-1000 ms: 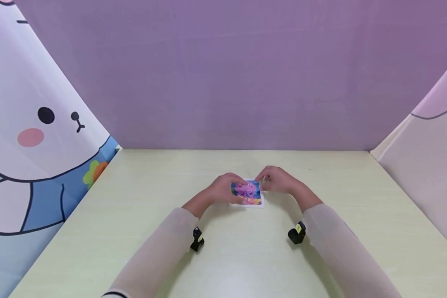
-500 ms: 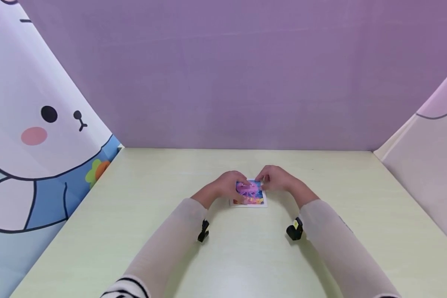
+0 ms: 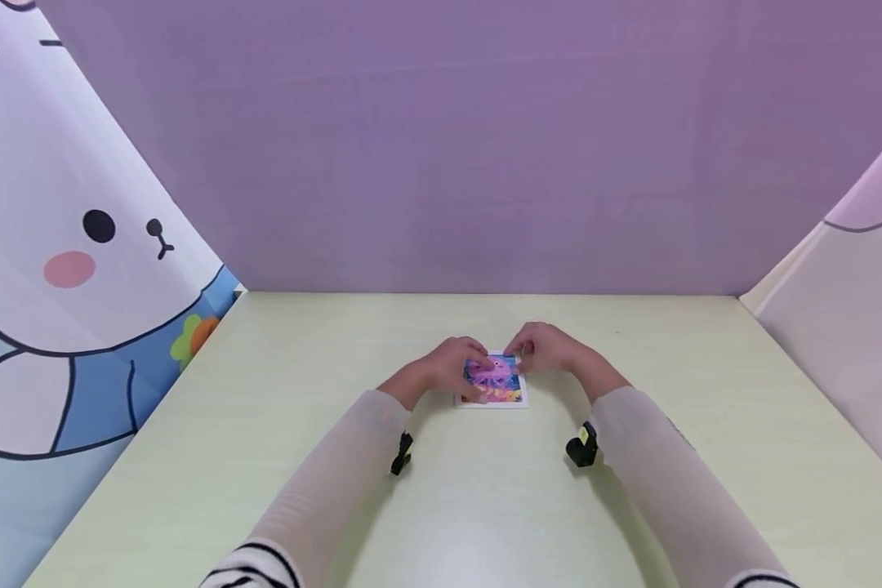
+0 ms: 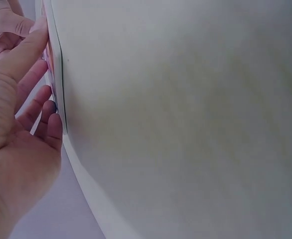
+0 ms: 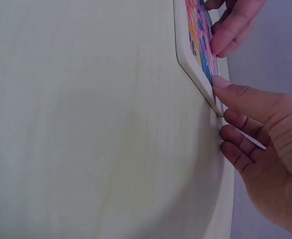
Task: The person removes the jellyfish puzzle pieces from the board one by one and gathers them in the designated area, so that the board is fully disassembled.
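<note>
Right now both forearms reach fwd over the pale bench [image 3: 265, 457], wrists angled inward so the hands meet at one picture card [image 3: 496, 382] lying flat near the bench's mid, just in front of the person.

Left hand [image 3: 447, 371]: palm down-ish, on the card's left side. Wrist view shows fingers [image 4: 36, 107] fairly straight, tips on the card's edge, thumb stretched along it; grip relaxed & apart, pressing rather than clamping.

Right hand [image 3: 547, 349]: at the card's far right corner. Right wrist view shows thumb tip touching the card [image 5: 198, 47] edge, the other fingers [image 5: 235, 139] loosely curled beside it, not wrapped round. Grip apart too, touching only.

Card: white border, pink jellyfish on blue, colourful strip at the bottom. Looks thick-ish in wrist view, like a board. Lies flat on the bench, between the 2 hands.

Counts: 1 card, 2 hands, 2 light sheer sleeves, 2 small black wrist cams – left one [image 3: 401, 454], right one [image 3: 582, 447] – under the forearms.

Around: purple back wall [image 3: 485, 147]; cartoon bunny panel [image 3: 66, 269] on the left; pale panel [image 3: 853, 327] on the right.
</note>
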Available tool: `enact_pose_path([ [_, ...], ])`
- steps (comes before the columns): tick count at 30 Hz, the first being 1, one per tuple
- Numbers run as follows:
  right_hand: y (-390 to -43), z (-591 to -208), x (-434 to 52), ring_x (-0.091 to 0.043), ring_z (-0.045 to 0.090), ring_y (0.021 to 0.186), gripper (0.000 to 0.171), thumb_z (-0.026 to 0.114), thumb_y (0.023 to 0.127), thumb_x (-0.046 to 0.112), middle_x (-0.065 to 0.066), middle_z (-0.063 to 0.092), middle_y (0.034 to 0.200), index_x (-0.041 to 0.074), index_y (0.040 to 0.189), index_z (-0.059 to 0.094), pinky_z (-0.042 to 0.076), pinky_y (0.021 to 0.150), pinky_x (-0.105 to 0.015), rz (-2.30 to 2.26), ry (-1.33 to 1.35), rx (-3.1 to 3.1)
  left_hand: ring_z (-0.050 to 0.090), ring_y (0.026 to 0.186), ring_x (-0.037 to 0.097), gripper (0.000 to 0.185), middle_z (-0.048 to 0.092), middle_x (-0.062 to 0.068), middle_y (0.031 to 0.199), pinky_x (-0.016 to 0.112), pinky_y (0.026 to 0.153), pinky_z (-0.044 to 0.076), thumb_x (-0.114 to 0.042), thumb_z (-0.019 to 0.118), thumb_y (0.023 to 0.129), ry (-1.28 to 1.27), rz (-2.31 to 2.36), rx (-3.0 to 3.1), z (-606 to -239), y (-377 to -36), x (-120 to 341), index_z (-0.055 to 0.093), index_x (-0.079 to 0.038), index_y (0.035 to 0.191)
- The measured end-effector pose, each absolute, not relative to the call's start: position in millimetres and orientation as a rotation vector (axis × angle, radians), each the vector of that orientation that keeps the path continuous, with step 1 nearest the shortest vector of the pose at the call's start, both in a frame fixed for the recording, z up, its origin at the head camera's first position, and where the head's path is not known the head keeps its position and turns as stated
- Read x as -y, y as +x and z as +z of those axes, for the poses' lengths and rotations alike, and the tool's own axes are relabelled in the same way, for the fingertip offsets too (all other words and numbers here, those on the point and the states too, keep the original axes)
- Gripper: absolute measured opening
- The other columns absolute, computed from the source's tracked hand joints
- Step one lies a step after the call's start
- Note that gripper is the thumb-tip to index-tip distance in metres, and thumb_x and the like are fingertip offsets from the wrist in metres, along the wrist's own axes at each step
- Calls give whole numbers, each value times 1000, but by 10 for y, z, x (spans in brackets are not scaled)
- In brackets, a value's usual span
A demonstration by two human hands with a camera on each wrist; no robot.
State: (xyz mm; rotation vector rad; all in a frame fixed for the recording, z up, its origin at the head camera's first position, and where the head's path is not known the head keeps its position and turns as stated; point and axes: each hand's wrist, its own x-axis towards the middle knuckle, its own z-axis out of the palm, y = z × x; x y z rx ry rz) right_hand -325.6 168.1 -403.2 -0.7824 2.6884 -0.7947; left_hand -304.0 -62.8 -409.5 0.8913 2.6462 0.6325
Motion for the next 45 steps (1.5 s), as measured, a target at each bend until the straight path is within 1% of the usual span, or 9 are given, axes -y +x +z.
enact_pose_path([
  [6,-3297,-4050,-1716,-22,52,91,23,77,82,6,-6,61,98,7,105,76,45,84,-38,-838,-801,-2664,41,130,25,57,50,5,138,41,112,27,-33,85,76,918,630,-2645,-4138,-3077,627,66,-17,128],
  [10,-3288,-4037,-1725,-22,53,88,21,78,81,7,-6,61,94,6,102,76,46,81,-37,-864,-872,-2653,43,128,24,57,51,4,136,40,111,29,-34,85,76,914,637,-2646,-4151,-3082,627,67,-17,127],
  [14,-3279,-4024,-1718,-23,51,88,21,77,82,7,-6,59,93,6,103,75,45,80,-36,-868,-882,-2629,44,127,23,56,52,3,134,39,111,30,-35,84,77,888,638,-2644,-4151,-3078,631,67,-18,127],
  [22,-3316,-4091,-1700,-23,49,88,23,74,83,-1,-8,57,92,2,105,70,42,80,-36,-903,-827,-2569,43,126,22,56,52,1,134,38,109,31,-36,84,77,867,629,-2644,-4135,-3051,634,66,-19,128],
  [26,-3296,-4097,-1698,-24,50,91,24,74,81,-4,-8,57,95,3,104,68,43,83,-36,-927,-815,-2565,42,126,22,57,52,0,134,39,109,31,-37,83,77,856,619,-2642,-4126,-3040,630,65,-20,129],
  [30,-3268,-4101,-1693,-25,51,94,25,74,81,-4,-8,58,98,3,104,67,44,86,-40,-942,-809,-2584,43,125,21,56,52,0,133,38,109,31,-36,84,77,855,617,-2643,-4131,-3041,626,66,-20,128],
  [38,-3253,-4136,-1676,-26,51,96,29,77,79,-2,-9,58,101,5,104,67,45,88,-41,-992,-728,-2641,44,124,21,56,53,0,133,38,109,32,-37,84,77,875,620,-2649,-4166,-3065,629,66,-20,127],
  [41,-3245,-4141,-1675,-25,52,94,30,78,77,-3,-8,59,99,5,103,65,46,86,-40,-1009,-722,-2653,43,125,21,56,53,0,133,38,109,31,-36,84,76,869,627,-2649,-4166,-3063,625,66,-20,127],
  [45,-3230,-4135,-1683,-22,52,86,30,79,75,-5,-7,60,91,4,100,64,47,79,-36,-1047,-753,-2643,42,127,22,56,53,0,133,38,110,30,-34,85,77,869,623,-2655,-4161,-3057,616,67,-20,127],
])
